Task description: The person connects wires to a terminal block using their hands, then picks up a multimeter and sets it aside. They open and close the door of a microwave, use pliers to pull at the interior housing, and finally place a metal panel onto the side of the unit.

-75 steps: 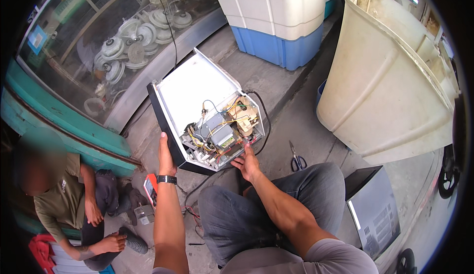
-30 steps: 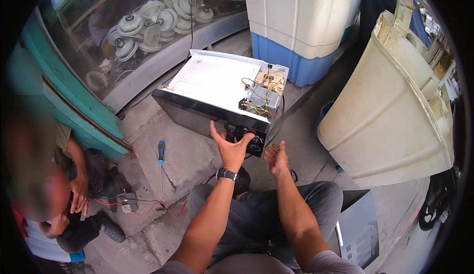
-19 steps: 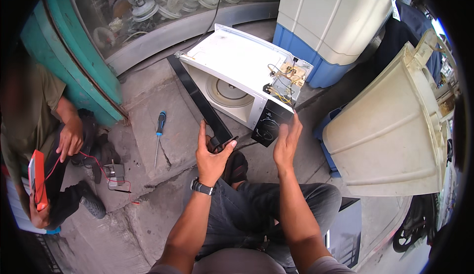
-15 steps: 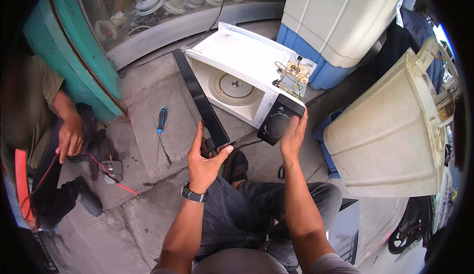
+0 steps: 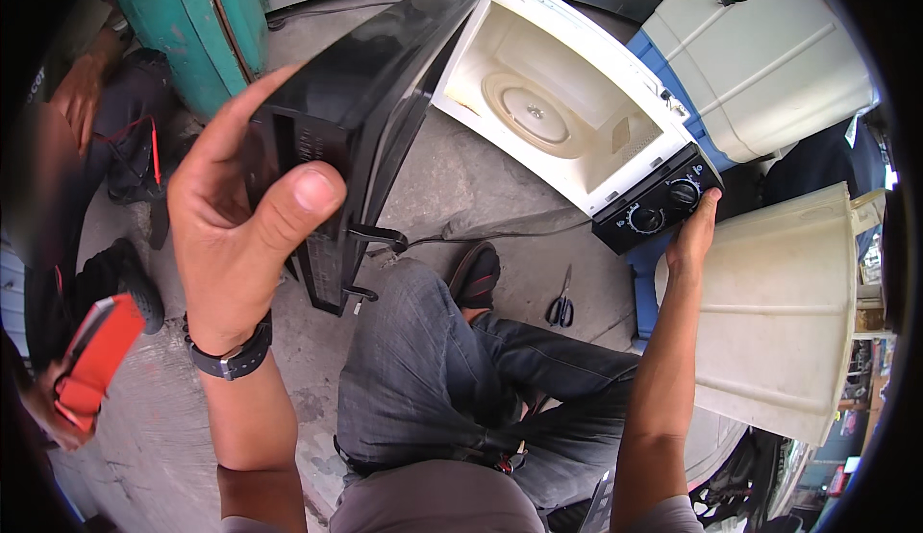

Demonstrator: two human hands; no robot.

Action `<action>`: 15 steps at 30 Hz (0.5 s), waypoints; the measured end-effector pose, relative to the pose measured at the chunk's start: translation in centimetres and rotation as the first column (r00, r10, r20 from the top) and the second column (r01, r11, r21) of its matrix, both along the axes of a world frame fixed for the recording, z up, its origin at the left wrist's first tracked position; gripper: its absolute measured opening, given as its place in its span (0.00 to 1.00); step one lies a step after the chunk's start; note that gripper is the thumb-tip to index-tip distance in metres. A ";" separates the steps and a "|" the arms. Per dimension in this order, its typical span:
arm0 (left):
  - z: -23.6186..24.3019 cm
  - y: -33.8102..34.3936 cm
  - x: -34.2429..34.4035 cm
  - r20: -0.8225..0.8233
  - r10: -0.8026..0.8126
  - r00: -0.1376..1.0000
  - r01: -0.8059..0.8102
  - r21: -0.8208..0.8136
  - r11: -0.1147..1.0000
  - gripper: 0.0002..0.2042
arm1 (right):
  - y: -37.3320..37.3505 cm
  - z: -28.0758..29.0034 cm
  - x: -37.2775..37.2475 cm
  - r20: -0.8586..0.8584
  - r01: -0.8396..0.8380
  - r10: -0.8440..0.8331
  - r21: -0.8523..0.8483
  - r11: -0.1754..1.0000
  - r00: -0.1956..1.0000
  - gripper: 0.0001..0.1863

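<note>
Head view: the white metal microwave oven (image 5: 601, 91) stands tilted across the upper centre to upper right of the frame, its cavity exposed and a pale round turntable (image 5: 527, 115) inside. The left hand (image 5: 240, 192) is closed around the free end of the swung-open glossy black door (image 5: 370, 81) at left of centre — thumb on the near edge, fingers on its far side. The right hand (image 5: 694, 233), at right of centre, touches the outer edge of the black two-knob control panel (image 5: 663, 204); how tightly its fingers close cannot be told. Scissors with dark blue handles (image 5: 561, 312) lie on the grey concrete floor (image 5: 442, 182) below the oven — a co-worker's hand holds an orange-red rectangular object (image 5: 99, 360) at lower left.
</note>
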State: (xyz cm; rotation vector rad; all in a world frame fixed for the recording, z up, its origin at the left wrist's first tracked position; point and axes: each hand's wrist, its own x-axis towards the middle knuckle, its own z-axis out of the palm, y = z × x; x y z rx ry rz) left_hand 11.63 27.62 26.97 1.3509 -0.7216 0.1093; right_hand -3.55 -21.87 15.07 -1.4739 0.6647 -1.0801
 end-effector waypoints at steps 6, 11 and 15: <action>-1.3 3.8 1.4 0.002 0.114 0.994 -0.114 -0.007 0.993 0.30 | -0.7 0.3 -0.6 -0.023 -0.026 0.028 0.095 0.995 0.999 0.38; -1.8 4.6 1.1 -0.005 0.175 0.984 -0.175 0.020 0.984 0.31 | -0.7 0.3 -0.9 0.020 -0.062 0.060 0.075 0.995 0.998 0.42; -1.6 3.4 0.4 -0.048 0.166 0.985 -0.164 0.046 0.985 0.35 | 0.2 1.1 -1.3 -0.025 -0.030 0.033 0.095 0.995 0.999 0.40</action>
